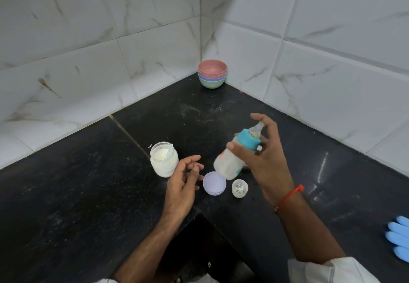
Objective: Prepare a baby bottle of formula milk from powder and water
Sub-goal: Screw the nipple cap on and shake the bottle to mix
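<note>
My right hand (263,150) grips a baby bottle (230,163) above the black counter, tilted with its teat up and to the right. The bottle has a teal collar with a clear teat screwed on, and holds milky white liquid. My left hand (183,181) hovers with loosely curled fingers and holds nothing, just right of an open glass jar of formula powder (164,159) with a pale scoop standing in it. A lilac jar lid (214,183) and a clear bottle cap (240,188) lie on the counter below the bottle.
A stack of coloured bowls (212,74) sits in the far corner against the tiled walls. The black counter (88,194) is L-shaped, with its inner edge near my body. A blue gloved hand (399,238) shows at the right edge. Powder specks dust the counter.
</note>
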The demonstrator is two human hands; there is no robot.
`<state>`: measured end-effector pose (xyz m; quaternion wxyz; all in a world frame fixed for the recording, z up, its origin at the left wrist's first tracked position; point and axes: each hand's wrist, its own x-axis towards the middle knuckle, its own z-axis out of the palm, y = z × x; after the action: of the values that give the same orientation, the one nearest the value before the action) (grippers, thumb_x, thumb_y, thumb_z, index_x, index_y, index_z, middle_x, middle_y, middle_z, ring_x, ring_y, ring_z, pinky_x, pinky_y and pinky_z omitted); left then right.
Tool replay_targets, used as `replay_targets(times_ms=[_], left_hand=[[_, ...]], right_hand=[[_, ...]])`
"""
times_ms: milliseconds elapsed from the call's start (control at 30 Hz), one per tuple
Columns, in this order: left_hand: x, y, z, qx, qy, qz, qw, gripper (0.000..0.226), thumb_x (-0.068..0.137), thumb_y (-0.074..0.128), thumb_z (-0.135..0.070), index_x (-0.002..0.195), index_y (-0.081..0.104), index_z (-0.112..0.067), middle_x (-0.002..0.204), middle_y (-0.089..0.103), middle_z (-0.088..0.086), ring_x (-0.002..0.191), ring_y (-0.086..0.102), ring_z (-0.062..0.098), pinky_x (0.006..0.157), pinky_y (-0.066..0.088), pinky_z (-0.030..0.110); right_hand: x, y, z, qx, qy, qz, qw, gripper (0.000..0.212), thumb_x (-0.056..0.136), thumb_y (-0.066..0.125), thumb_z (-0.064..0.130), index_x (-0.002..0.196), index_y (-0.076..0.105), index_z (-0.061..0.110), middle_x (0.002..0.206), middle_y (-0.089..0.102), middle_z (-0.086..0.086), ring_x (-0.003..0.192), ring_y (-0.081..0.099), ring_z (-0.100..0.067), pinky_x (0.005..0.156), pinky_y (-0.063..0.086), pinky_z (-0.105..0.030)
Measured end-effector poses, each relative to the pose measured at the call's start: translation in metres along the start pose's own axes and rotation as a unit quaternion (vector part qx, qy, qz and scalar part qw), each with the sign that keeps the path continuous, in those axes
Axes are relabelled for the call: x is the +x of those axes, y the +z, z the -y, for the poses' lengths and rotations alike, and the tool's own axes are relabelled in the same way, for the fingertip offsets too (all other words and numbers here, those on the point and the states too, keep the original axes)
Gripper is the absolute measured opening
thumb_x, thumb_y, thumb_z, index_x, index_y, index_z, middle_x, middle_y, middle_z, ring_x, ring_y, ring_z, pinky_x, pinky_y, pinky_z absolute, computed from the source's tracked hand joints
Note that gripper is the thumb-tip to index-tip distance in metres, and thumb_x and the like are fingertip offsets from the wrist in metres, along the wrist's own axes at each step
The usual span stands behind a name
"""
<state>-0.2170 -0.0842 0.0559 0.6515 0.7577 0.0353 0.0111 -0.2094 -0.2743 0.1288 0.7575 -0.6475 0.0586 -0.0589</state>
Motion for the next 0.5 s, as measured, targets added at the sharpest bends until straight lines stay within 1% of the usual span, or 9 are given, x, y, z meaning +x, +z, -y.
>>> replay_targets(times_ms=[67,100,167,233,267,300,367,433,500], left_hand=[[-0.0005,0.0008,-0.0008,-0.004,-0.001,0.001,1.0,0.026,0.105,0.053,-0.017,0.122,0.064,-0.032,0.105,0.073,-0.012,0.089,0.072,0.01,0.079,0.061,0.044],[-0.001,0.0012,-0.0014,-0.006,0.0,0.001,1.0,0.026,0.105,0.053,-0.016,0.122,0.064,-0.032,0.105,0.073,-0.013,0.088,0.072,0.01,0.079,0.061,0.044],[-0.0007,0.0008,-0.0023,-0.008,0.002,-0.001,1.0,0.026,0.105,0.053,-0.016,0.121,0.064,-0.032,0.105,0.072,-0.013,0.088,0.072,0.01,0.079,0.061,0.043],[0.0003,0.0001,-0.0018,-0.011,-0.001,-0.004,1.0,0.027,0.105,0.053,-0.015,0.122,0.064,-0.032,0.106,0.073,-0.011,0.088,0.072,0.012,0.079,0.061,0.043],[0.0001,-0.0001,-0.0012,-0.01,-0.002,-0.005,1.0,0.027,0.105,0.053,-0.015,0.122,0.064,-0.032,0.106,0.073,-0.011,0.088,0.072,0.012,0.079,0.061,0.043],[0.0001,-0.0003,-0.0007,-0.009,-0.003,-0.005,1.0,0.027,0.105,0.053,-0.015,0.122,0.064,-0.032,0.105,0.073,-0.011,0.088,0.072,0.012,0.079,0.061,0.043],[-0.0006,-0.0008,-0.0009,-0.012,-0.005,-0.004,1.0,0.027,0.105,0.053,-0.015,0.122,0.064,-0.032,0.105,0.073,-0.01,0.088,0.072,0.012,0.079,0.06,0.044],[-0.0015,-0.0006,-0.001,-0.013,-0.004,-0.004,1.0,0.027,0.105,0.053,-0.015,0.122,0.064,-0.032,0.105,0.073,-0.011,0.088,0.072,0.012,0.079,0.06,0.045],[-0.0023,-0.0009,-0.0013,-0.012,-0.003,-0.004,1.0,0.027,0.105,0.053,-0.015,0.122,0.064,-0.032,0.104,0.072,-0.012,0.088,0.072,0.012,0.079,0.06,0.044]], right_hand=[[0.001,0.0006,0.0013,0.024,0.019,-0.006,0.999,0.07,0.077,0.084,0.015,0.133,0.048,0.035,0.129,0.059,-0.021,0.112,0.07,-0.036,0.086,0.062,-0.054],[0.0014,-0.0005,0.0006,0.02,0.02,-0.017,0.999,0.069,0.079,0.083,0.014,0.133,0.048,0.035,0.128,0.06,-0.02,0.111,0.07,-0.035,0.086,0.062,-0.054],[0.0022,-0.0027,-0.002,0.003,0.021,-0.012,1.0,0.067,0.081,0.083,0.012,0.133,0.048,0.035,0.125,0.061,-0.018,0.107,0.071,-0.032,0.087,0.062,-0.054],[-0.0001,-0.002,-0.0014,0.051,0.05,-0.004,0.997,0.065,0.082,0.081,0.008,0.134,0.049,0.03,0.125,0.062,-0.021,0.103,0.073,-0.03,0.086,0.062,-0.055],[-0.0002,-0.0035,-0.003,0.05,0.049,-0.008,0.997,0.065,0.081,0.082,0.008,0.134,0.05,0.03,0.126,0.062,-0.022,0.102,0.073,-0.029,0.085,0.062,-0.054],[-0.0011,-0.0037,-0.004,0.042,0.045,-0.002,0.998,0.067,0.079,0.083,0.01,0.134,0.05,0.03,0.128,0.062,-0.023,0.104,0.073,-0.03,0.085,0.062,-0.054],[-0.0022,-0.0022,-0.0062,0.077,0.064,0.001,0.995,0.069,0.075,0.085,0.014,0.133,0.052,0.029,0.131,0.06,-0.027,0.112,0.07,-0.038,0.087,0.061,-0.058],[-0.0021,-0.0015,-0.0065,0.046,0.044,-0.022,0.998,0.069,0.075,0.086,0.016,0.132,0.051,0.032,0.129,0.06,-0.024,0.113,0.069,-0.04,0.087,0.061,-0.057],[-0.0016,-0.0017,-0.0077,0.04,0.035,-0.025,0.998,0.066,0.081,0.083,0.011,0.134,0.049,0.03,0.123,0.063,-0.016,0.107,0.071,-0.036,0.085,0.062,-0.054]])
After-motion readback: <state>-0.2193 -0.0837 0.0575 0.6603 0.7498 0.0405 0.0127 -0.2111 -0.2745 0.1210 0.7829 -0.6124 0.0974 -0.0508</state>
